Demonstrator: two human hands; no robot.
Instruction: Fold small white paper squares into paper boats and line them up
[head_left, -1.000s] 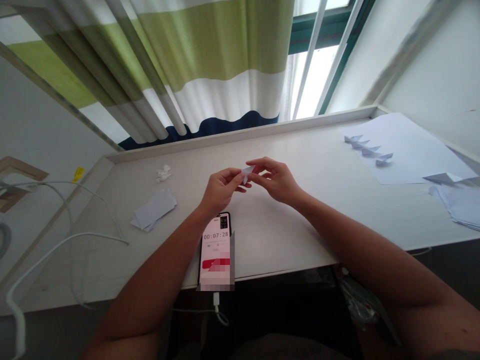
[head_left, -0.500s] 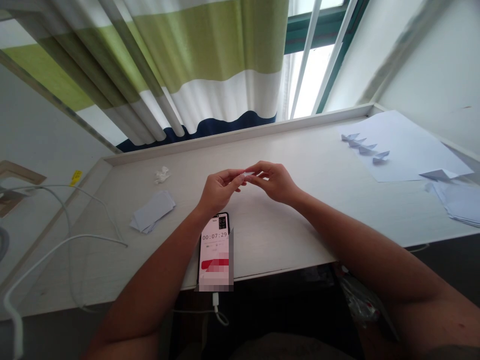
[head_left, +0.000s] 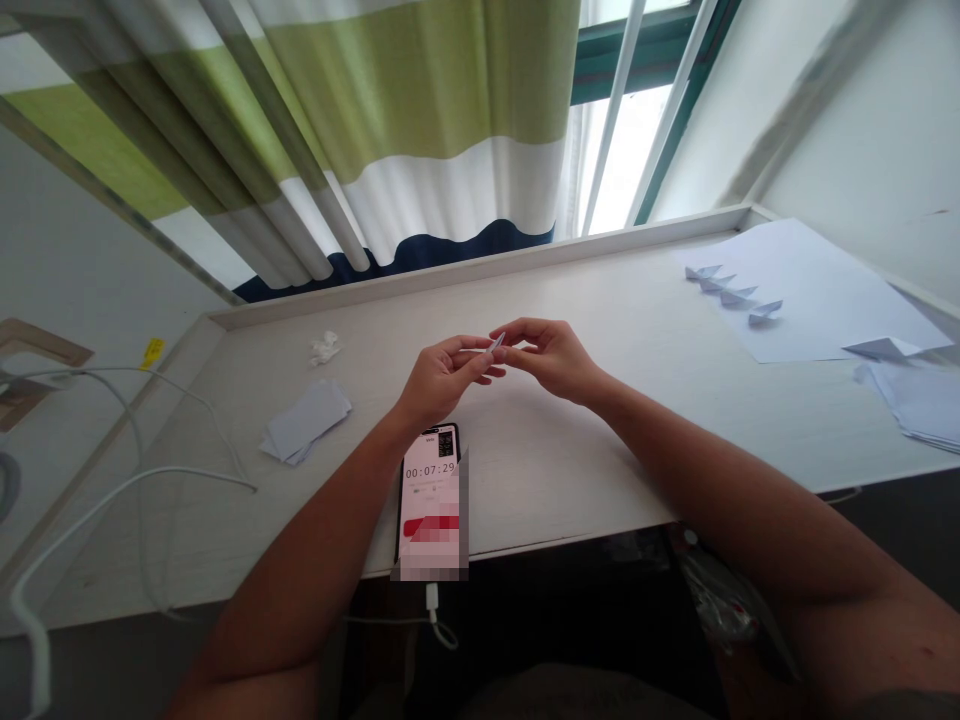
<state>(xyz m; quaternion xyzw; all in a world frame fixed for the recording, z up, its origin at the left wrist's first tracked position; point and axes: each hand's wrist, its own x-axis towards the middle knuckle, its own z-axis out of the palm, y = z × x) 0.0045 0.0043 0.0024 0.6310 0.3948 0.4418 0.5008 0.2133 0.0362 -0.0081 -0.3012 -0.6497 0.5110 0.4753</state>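
Note:
A small folded piece of white paper (head_left: 496, 343) is pinched between my two hands above the middle of the desk. My left hand (head_left: 442, 377) grips its lower end between thumb and fingers. From the other side, my right hand (head_left: 551, 355) has its thumb and index finger closed at the paper's edge. Fingers cover much of the paper, so its full shape is hidden. Several small folded paper shapes (head_left: 739, 295) stand in a slanting row at the right, partly on a large white sheet (head_left: 817, 290).
A phone (head_left: 430, 500) showing a timer lies at the desk's front edge, its cable (head_left: 433, 600) hanging down. Paper slips (head_left: 306, 420) and crumpled paper (head_left: 325, 348) lie at left. More stacked paper (head_left: 915, 400) is at far right. White cables (head_left: 135, 480) loop across the left side.
The folded paper has turned from lying nearly flat to pointing up more steeply between my fingers. Both hands have shifted only slightly.

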